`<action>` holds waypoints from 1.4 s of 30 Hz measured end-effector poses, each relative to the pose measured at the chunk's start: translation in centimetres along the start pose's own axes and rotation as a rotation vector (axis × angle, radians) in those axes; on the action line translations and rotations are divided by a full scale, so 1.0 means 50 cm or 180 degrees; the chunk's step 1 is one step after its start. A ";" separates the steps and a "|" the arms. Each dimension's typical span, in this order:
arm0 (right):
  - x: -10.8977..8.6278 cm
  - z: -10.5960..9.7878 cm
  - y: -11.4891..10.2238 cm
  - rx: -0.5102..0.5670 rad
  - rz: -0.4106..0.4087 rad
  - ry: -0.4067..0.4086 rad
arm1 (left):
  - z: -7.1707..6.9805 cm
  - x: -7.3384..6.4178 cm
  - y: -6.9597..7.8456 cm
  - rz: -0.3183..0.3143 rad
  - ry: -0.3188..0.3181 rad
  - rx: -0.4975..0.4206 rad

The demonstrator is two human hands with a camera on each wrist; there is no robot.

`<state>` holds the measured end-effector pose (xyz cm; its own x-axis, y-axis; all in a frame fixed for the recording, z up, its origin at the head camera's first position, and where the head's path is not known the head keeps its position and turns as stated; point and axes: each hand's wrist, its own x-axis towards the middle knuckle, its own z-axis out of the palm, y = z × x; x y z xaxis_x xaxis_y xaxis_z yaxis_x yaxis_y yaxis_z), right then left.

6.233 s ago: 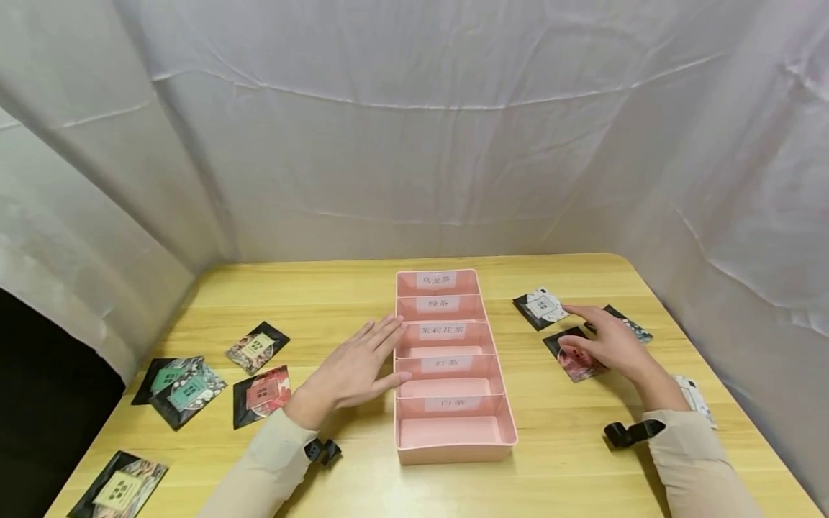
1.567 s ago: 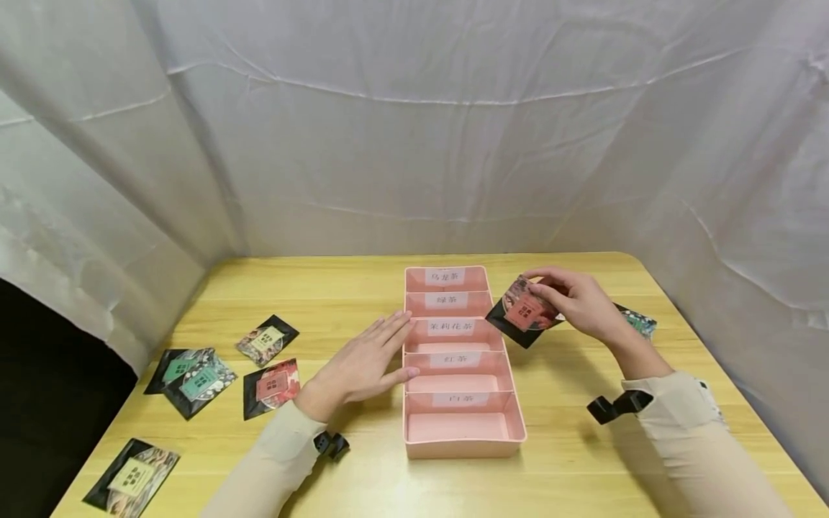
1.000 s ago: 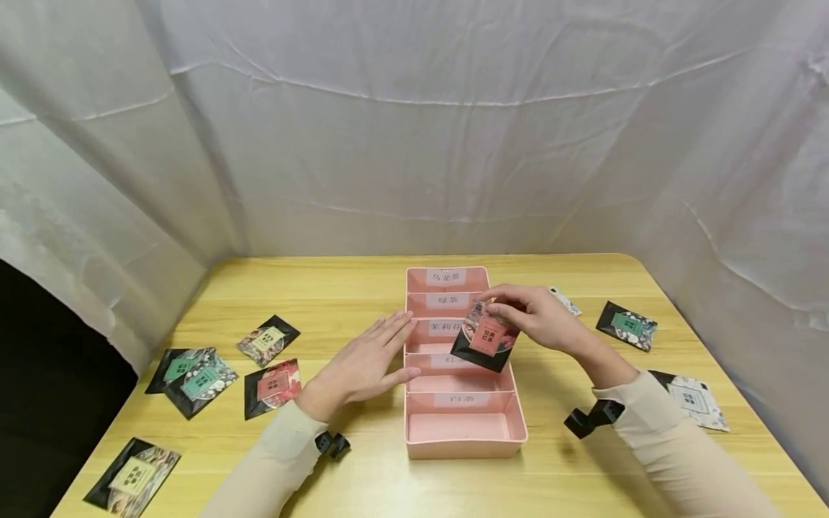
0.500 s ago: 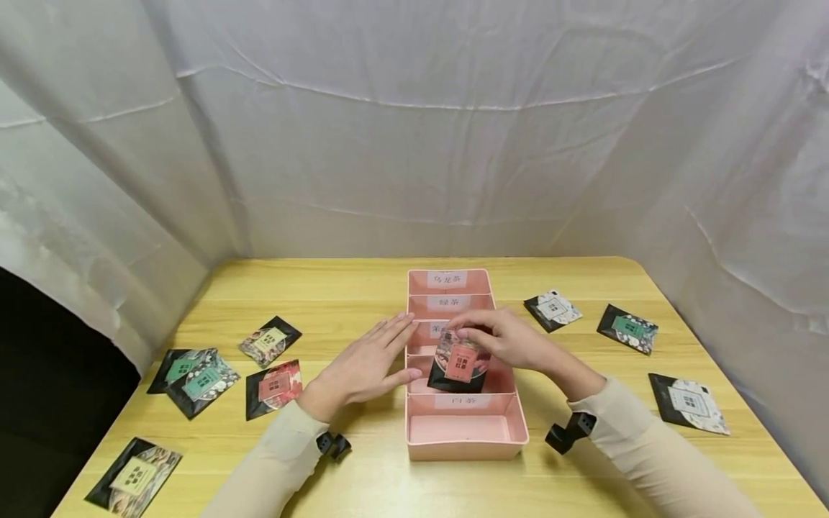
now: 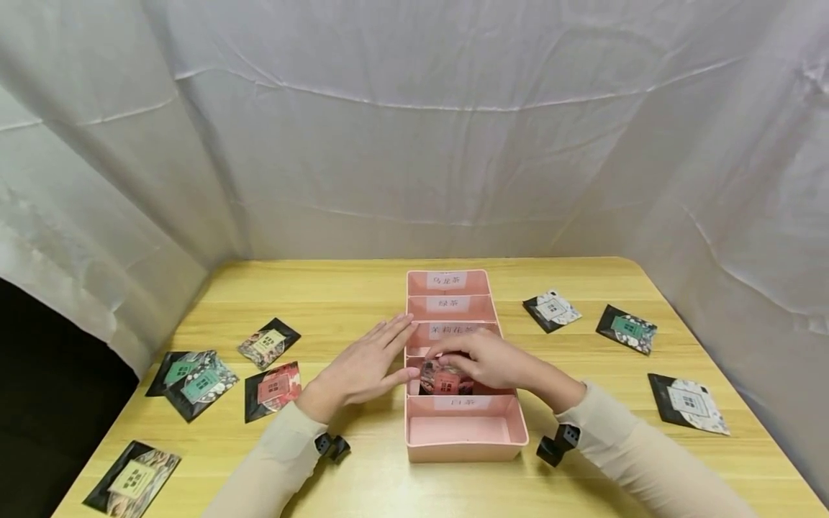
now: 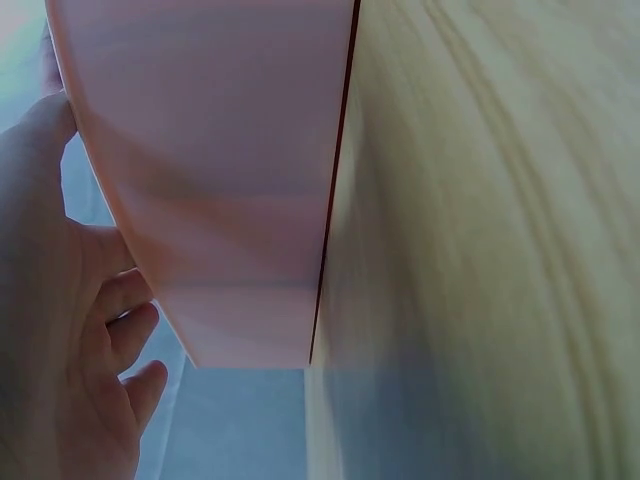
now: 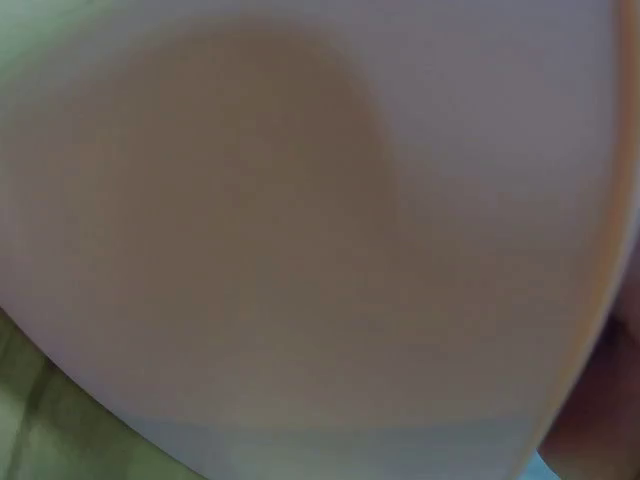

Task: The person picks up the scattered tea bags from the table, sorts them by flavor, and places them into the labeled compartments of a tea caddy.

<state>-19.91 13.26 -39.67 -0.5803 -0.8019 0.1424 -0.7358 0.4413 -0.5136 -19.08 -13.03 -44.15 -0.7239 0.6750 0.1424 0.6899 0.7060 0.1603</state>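
A pink divided box (image 5: 463, 451) with labelled compartments stands in the middle of the table. In its second compartment from the front, my right hand (image 5: 476, 360) pinches the top of a red-labelled tea packet (image 5: 445, 383), whose lower part is hidden by the divider. My left hand (image 5: 363, 365) rests its straight fingers on the box's left rim. The left wrist view has the left fingers at the rim of the box wall (image 6: 220, 200). Filling most of the right wrist view is the blurred box wall (image 7: 300, 250), with the hand barely visible at the right edge.
Left of the box lie a red packet (image 5: 273, 389), two overlapping green-labelled packets, one of them nearer (image 5: 201, 386), and yellow-labelled packets (image 5: 269, 344). At the right are white packets (image 5: 553, 310) and a green-labelled packet (image 5: 627, 329). A pale curtain (image 5: 414, 165) surrounds the table.
My right hand picked the red-labelled tea packet up from the right side of the table, carried it left over the box and lowered it into the second compartment. My left hand stayed at the rim.
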 end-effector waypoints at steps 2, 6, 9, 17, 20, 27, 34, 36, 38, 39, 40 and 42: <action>0.000 0.004 -0.006 -0.0073 -0.0040 -0.0099 | 0.002 -0.001 -0.001 0.0021 0.0019 0.0017; 0.000 0.007 -0.016 -0.0159 -0.0067 -0.0213 | 0.006 -0.002 -0.001 0.0063 0.0068 0.0033; -0.001 0.007 -0.018 -0.0212 -0.0121 -0.0214 | 0.007 -0.003 0.000 0.0066 0.0071 0.0037; -0.008 -0.006 -0.018 -0.0425 -0.0212 -0.0095 | 0.009 -0.002 0.000 0.0043 0.0036 0.0066; -0.012 -0.015 -0.018 -0.0428 -0.0187 0.0030 | 0.009 -0.001 -0.001 0.0042 0.0046 0.0068; -0.026 -0.034 -0.007 -0.0264 -0.0013 0.0244 | 0.008 -0.001 -0.002 0.0041 0.0042 0.0058; -0.045 -0.053 0.014 -0.0063 0.0212 0.0573 | 0.003 0.000 0.000 0.0049 0.0059 0.0079; -0.050 -0.058 0.022 0.0075 0.0236 0.0650 | 0.002 -0.001 0.000 0.0050 0.0056 0.0084; -0.055 -0.063 0.028 0.0170 0.0258 0.0711 | 0.002 -0.001 0.001 0.0048 0.0044 0.0093; -0.058 -0.066 0.031 0.0196 0.0262 0.0739 | 0.001 -0.001 0.001 0.0046 0.0040 0.0096; -0.061 -0.068 0.034 0.0210 0.0279 0.0760 | 0.001 -0.001 0.001 0.0045 0.0037 0.0100; -0.068 -0.073 0.041 0.0193 0.0306 0.0816 | 0.002 -0.002 0.001 0.0040 0.0037 0.0094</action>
<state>-20.74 18.34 -38.14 -0.7215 -0.6260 0.2959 -0.6553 0.4793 -0.5838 -18.96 -13.04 -44.25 -0.7152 0.6814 0.1557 0.6986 0.7037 0.1294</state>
